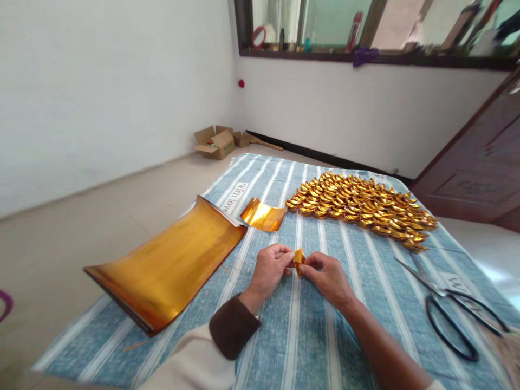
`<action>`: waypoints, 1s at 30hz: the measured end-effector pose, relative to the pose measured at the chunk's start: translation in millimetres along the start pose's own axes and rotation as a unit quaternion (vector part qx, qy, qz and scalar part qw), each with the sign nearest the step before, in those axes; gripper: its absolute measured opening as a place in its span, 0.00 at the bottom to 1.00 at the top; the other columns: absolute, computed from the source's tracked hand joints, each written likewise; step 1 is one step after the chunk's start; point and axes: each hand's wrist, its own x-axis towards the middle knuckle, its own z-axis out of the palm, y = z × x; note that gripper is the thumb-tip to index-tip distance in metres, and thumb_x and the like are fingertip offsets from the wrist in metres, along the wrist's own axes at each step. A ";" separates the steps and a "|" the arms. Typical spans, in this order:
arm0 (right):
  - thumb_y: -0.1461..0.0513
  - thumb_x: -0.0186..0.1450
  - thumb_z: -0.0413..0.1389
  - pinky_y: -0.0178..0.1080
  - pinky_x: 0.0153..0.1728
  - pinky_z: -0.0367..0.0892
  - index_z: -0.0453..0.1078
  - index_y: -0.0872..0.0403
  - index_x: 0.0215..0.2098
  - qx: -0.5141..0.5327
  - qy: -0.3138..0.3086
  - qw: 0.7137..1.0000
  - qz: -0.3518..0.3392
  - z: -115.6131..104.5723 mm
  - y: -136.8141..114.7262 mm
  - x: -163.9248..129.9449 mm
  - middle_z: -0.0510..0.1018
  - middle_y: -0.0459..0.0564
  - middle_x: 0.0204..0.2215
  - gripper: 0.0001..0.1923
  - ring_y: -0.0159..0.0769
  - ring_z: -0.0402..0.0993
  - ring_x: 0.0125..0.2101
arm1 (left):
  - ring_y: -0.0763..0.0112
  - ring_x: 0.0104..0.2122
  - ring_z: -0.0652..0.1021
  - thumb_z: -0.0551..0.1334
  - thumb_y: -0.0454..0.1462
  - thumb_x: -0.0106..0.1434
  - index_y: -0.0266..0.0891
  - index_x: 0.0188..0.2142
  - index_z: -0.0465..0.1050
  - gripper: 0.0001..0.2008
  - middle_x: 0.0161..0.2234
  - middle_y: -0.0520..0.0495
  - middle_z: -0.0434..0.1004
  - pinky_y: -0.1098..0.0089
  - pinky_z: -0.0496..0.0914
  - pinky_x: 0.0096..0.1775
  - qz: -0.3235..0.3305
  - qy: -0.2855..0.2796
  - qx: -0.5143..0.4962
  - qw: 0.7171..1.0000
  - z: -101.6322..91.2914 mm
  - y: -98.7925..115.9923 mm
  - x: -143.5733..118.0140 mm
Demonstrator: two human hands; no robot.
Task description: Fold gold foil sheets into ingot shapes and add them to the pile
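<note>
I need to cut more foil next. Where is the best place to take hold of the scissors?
Probably by the two black loop handles of the scissors, coming in from the near right side. The handles lie toward the person and the closed blades point away to the upper left, flat on the striped cloth.

Counted from the striped cloth (309, 336) as landmark. Two hands on the cloth: left hand (269, 271) and right hand (328, 277), near its middle. One small gold piece (299, 258) pinched between them. One stack of gold sheets (170, 265) on the cloth's left edge; the number of sheets in it cannot be told. One loose gold sheet (263, 215), curled, just beyond the stack. One heap of folded gold ingots (359, 203) at the cloth's far right; too many and too closely packed to count, several dozen at least. One pair of scissors (450, 306) at the cloth's near right. Beyond the cloth's far end, on the floor, two open boxes (219, 142).
</note>
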 end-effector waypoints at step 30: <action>0.55 0.53 0.58 0.33 0.21 0.58 0.65 0.52 0.20 0.112 0.063 0.982 0.135 9.9 -0.8 5.1 0.73 0.44 0.15 0.11 0.32 0.67 0.18 | 0.65 0.29 0.81 0.65 0.40 0.53 0.36 0.28 0.73 0.08 0.26 0.47 0.80 0.75 0.73 0.23 0.018 0.036 -0.013 0.999 6.8 -4.2 -4.4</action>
